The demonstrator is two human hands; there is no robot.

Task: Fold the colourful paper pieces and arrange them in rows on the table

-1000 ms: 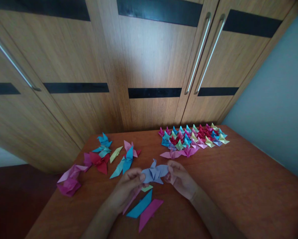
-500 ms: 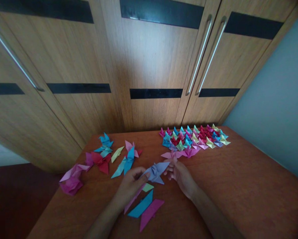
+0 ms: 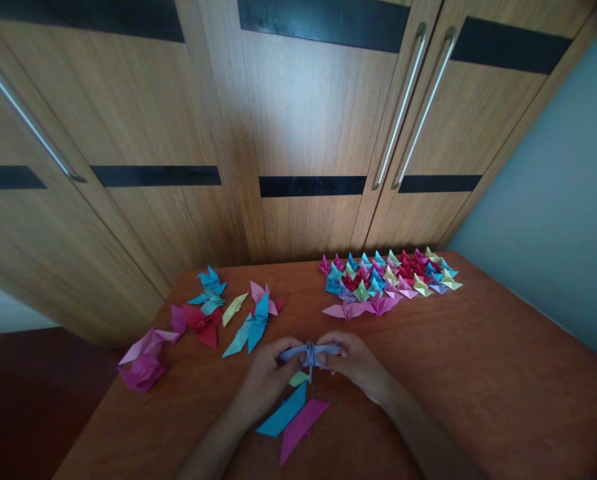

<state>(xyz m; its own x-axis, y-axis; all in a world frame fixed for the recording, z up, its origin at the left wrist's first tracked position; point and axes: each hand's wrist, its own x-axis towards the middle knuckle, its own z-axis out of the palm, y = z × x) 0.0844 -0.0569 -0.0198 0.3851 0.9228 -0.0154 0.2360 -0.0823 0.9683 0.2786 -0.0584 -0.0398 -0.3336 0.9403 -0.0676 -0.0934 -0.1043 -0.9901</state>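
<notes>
My left hand (image 3: 268,375) and right hand (image 3: 357,363) pinch opposite sides of the lavender paper bird (image 3: 309,354) near a blue strip (image 3: 282,413).

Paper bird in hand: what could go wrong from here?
1. The left hand and right hand each grip one wing of the lavender paper bird; an uneven pull could crease or tear it.
2. The blue folded piece and magenta folded piece lie between the forearms; a lowered wrist might crush or shift them.
3. A forward slip of the right hand might knock the pink paper bird.
</notes>
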